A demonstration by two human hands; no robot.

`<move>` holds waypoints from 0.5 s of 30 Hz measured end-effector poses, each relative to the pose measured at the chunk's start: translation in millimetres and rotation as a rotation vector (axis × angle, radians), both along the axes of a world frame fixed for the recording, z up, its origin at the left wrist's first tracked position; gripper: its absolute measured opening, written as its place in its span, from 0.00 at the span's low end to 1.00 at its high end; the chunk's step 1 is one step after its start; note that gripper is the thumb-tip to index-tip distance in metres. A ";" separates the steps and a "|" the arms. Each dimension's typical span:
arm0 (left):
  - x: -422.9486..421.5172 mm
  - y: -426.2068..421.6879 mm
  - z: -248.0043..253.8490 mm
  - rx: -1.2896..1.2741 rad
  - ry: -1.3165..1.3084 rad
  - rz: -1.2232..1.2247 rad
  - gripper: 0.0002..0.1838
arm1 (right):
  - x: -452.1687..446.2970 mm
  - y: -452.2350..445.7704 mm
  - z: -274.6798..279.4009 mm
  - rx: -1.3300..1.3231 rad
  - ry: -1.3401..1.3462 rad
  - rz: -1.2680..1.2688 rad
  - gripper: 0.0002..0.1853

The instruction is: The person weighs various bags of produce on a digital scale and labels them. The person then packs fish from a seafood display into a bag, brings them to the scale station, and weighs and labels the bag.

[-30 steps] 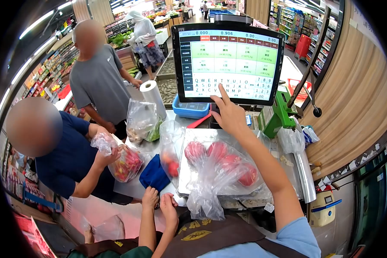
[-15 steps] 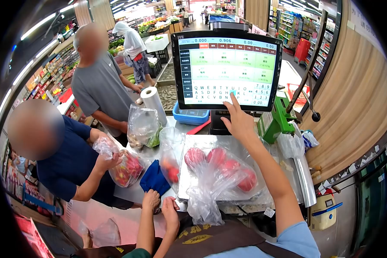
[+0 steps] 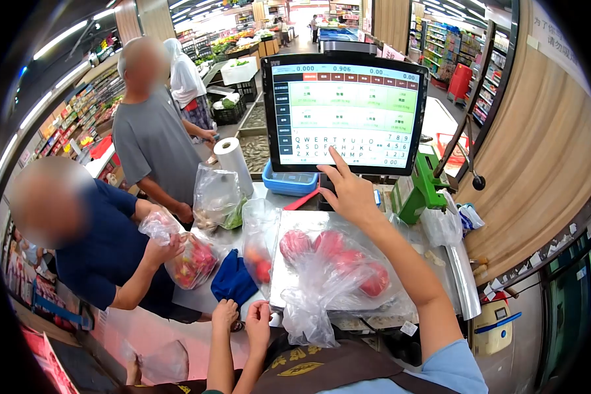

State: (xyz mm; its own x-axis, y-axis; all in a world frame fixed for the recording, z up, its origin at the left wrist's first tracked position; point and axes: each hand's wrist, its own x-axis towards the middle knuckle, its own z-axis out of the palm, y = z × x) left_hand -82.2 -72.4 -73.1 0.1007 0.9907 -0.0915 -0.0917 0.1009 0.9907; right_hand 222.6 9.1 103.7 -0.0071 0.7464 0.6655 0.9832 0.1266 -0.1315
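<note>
My right hand (image 3: 356, 194) reaches over the counter to the touchscreen (image 3: 348, 125). Its fingers are apart, with the index fingertip at the on-screen keyboard near the F and G keys. My left hand (image 3: 259, 320) is low at the counter's near edge, fingers curled together; what they hold, if anything, is hidden. Between my arms, a knotted clear plastic bag of round pink-red fruit (image 3: 331, 246) rests on the metal scale plate (image 3: 284, 226). Left of it stands a clear bag with orange-red round produce (image 3: 261, 268). A dark blue cloth bag (image 3: 234, 279) lies beside that.
A co-worker's hand (image 3: 226, 314) is close beside my left hand. Across the counter, a person in navy (image 3: 108, 230) holds a bag of dragon fruit (image 3: 194, 262); another in grey (image 3: 154, 144) stands behind. A plastic-bag roll (image 3: 233, 164), blue basket (image 3: 289, 178) and green device (image 3: 421, 187) surround the screen.
My right index finger has moved left across the keyboard, from near J to near F and G. The item tiles on the screen show different entries. My left hand stays by the counter edge.
</note>
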 end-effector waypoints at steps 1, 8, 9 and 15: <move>2.6 -1.3 1.5 -0.005 0.045 -0.003 0.06 | 1.6 -0.3 0.1 0.001 -0.004 0.007 0.24; 10.6 1.0 7.9 0.189 0.323 -0.082 0.12 | 15.7 -13.8 -2.2 -0.014 -0.008 -0.081 0.24; 13.0 2.0 14.4 0.238 0.361 -0.085 0.12 | 18.3 -15.4 -3.1 -0.017 -0.002 -0.095 0.24; 18.9 0.9 19.2 0.236 0.337 -0.085 0.12 | 26.9 -13.2 -11.9 0.143 -0.105 -0.029 0.26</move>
State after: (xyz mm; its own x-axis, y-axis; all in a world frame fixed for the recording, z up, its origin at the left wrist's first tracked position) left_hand -63.3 -71.5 -53.9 0.1860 0.9780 0.0948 0.2401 -0.1388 0.9608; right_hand 249.4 -4.1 91.8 -0.0620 0.6452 0.7615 0.9941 0.1082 -0.0107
